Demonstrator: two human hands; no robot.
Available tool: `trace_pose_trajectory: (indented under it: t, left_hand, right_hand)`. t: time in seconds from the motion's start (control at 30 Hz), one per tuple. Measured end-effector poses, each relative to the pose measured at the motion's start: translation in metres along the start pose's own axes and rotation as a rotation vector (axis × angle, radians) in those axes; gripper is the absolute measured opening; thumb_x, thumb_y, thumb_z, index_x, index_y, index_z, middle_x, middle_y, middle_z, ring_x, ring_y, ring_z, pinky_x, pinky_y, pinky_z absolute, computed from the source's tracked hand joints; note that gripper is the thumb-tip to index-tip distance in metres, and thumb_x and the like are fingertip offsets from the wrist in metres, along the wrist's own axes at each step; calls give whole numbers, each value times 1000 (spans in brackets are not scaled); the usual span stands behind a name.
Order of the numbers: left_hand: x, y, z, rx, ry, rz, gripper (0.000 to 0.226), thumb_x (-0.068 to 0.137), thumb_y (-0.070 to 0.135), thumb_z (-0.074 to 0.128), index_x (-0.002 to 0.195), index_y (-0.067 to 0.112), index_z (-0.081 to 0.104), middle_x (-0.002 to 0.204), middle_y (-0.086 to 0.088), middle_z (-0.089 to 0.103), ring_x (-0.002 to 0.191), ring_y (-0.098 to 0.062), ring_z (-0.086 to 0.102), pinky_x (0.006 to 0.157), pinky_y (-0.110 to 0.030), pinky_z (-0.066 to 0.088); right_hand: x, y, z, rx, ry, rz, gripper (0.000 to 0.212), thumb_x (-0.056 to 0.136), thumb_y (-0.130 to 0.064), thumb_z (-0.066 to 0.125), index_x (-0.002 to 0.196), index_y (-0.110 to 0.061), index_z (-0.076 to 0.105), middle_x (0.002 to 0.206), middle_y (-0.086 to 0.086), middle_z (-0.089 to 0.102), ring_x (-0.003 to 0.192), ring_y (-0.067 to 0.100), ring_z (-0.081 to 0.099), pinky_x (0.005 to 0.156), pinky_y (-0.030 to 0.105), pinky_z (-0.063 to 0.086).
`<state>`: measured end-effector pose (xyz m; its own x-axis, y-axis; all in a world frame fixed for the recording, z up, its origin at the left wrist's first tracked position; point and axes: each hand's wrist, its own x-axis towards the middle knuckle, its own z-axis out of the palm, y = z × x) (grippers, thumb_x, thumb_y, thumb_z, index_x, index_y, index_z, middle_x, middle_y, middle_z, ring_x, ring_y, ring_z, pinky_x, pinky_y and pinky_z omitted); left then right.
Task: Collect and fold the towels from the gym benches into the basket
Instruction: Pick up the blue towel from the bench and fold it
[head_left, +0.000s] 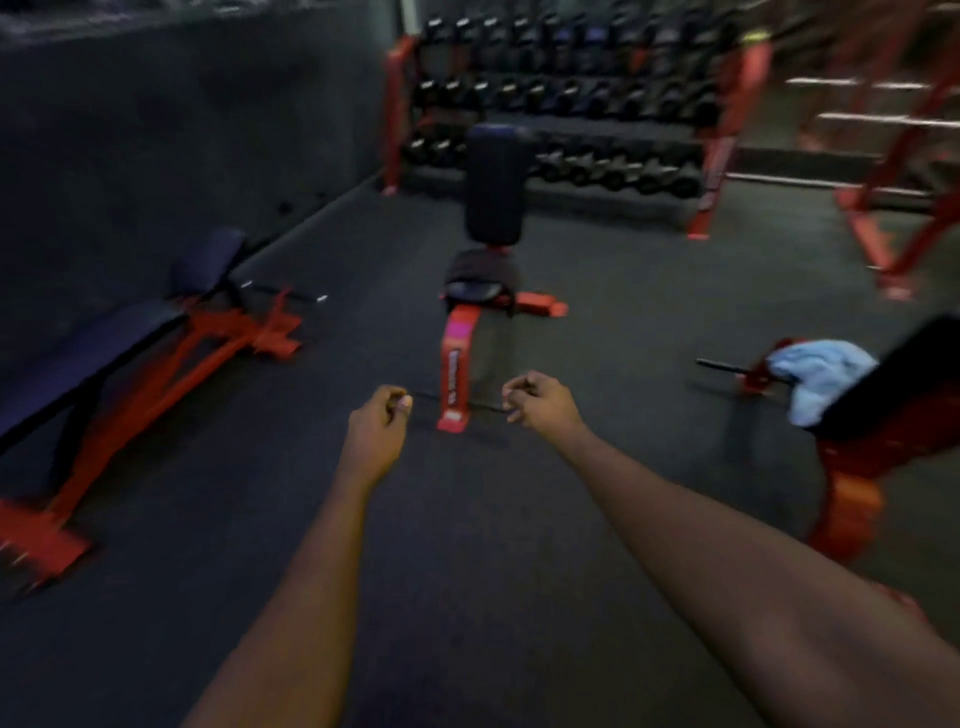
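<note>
A light blue towel (815, 379) lies crumpled on the end of a black and red bench (883, 410) at the right. A dark towel (480, 270) seems to be draped over the seat of the upright bench (491, 192) straight ahead; blur makes this unsure. My left hand (379, 421) and my right hand (540, 402) are stretched out in front of me above the floor, fingers curled, holding nothing. Both hands are well short of either towel. No basket is in view.
An inclined bench (119, 348) with a red frame stands at the left near the dark wall. A red rack of dumbbells (561, 104) fills the back. More red frames (893, 171) rise at the far right. Dark rubber floor (467, 545) lies under my arms.
</note>
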<state>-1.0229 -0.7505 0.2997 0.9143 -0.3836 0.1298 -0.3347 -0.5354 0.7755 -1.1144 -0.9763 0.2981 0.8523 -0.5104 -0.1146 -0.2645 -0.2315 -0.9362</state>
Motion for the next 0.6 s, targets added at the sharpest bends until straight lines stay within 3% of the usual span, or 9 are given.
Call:
trace_pose_trajectory:
  t: [0.17, 0.23, 0.4, 0.6]
  left_hand:
    - [46, 112, 118, -33, -189, 239, 14, 98, 21, 54, 105, 15, 64, 87, -7, 69, 87, -28, 67, 88, -44, 52]
    - [54, 158, 166, -79, -292, 310, 12, 98, 23, 53, 105, 19, 63, 86, -8, 69, 84, -30, 68, 81, -45, 55]
    - [55, 252, 263, -150, -502, 433, 18, 99, 27, 52, 109, 17, 62, 93, -7, 69, 89, -22, 67, 84, -39, 54]
    - [91, 304, 338, -171, -596, 500, 16, 99, 28, 52, 105, 18, 62, 89, -4, 68, 86, -22, 67, 80, -35, 53]
  right_hand:
    - [-12, 40, -158, 56, 308, 62, 21, 90, -1, 60, 77, -17, 61, 70, 6, 65, 55, 17, 59, 56, 28, 52]
    - [-24, 57, -217, 72, 421, 84, 22, 89, 0, 60, 75, -18, 61, 69, 7, 65, 56, 19, 59, 56, 29, 52]
    - [-60, 80, -324, 203, 680, 141, 11, 93, 3, 55, 86, -4, 60, 69, 10, 59, 41, -3, 57, 42, 12, 43]
    - [-38, 105, -384, 220, 792, 178, 9, 93, -2, 58, 86, -7, 61, 69, 9, 62, 38, -2, 54, 39, 10, 39]
